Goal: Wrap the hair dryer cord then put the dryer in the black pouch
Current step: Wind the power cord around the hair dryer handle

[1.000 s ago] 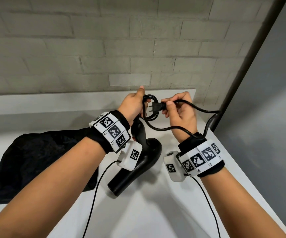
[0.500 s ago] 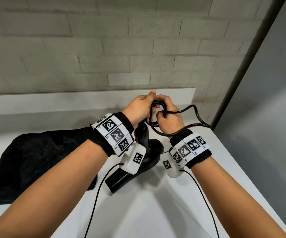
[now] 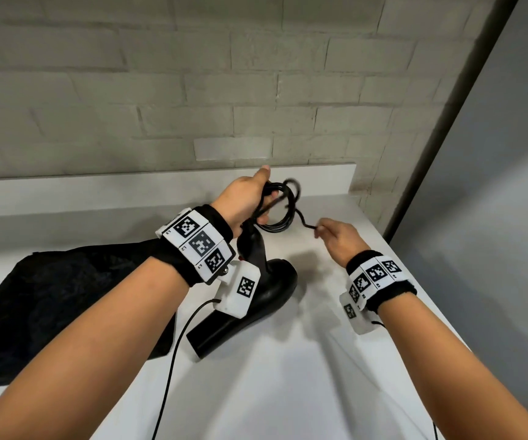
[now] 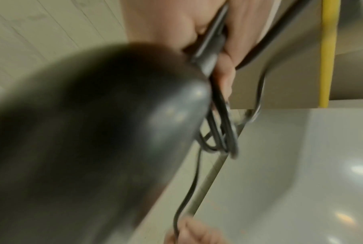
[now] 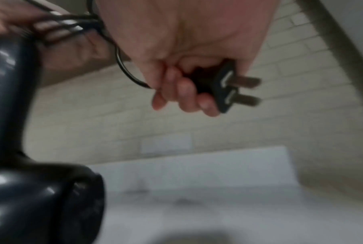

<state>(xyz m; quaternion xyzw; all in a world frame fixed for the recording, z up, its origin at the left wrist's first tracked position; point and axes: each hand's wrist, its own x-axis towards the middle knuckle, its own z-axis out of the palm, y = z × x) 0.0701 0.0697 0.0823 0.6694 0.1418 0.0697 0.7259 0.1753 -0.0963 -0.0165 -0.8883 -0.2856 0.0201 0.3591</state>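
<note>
The black hair dryer point(image 3: 266, 296) stands on the white table, nozzle toward me and handle up. My left hand point(image 3: 261, 198) grips the handle's top together with several coiled loops of the black cord point(image 3: 283, 214). A short stretch of cord runs right to my right hand point(image 3: 323, 230). In the right wrist view that hand's fingers point(image 5: 184, 92) curl round the two-prong plug point(image 5: 224, 85), with the dryer point(image 5: 30, 198) at the left. The left wrist view is blurred: the handle point(image 4: 93, 132) and the cord loops point(image 4: 224, 132) show. The black pouch point(image 3: 66, 296) lies crumpled at the left.
A raised white ledge point(image 3: 161, 188) runs along the table's back below a brick wall. The table's right edge point(image 3: 421, 281) drops off beside a dark post point(image 3: 447, 112). Thin sensor cables point(image 3: 174, 354) hang from both wrists.
My right hand has pulled away to the right and slightly toward me with the plug end. The wide loose loop of cord on the right is gone; only a short stretch remains.
</note>
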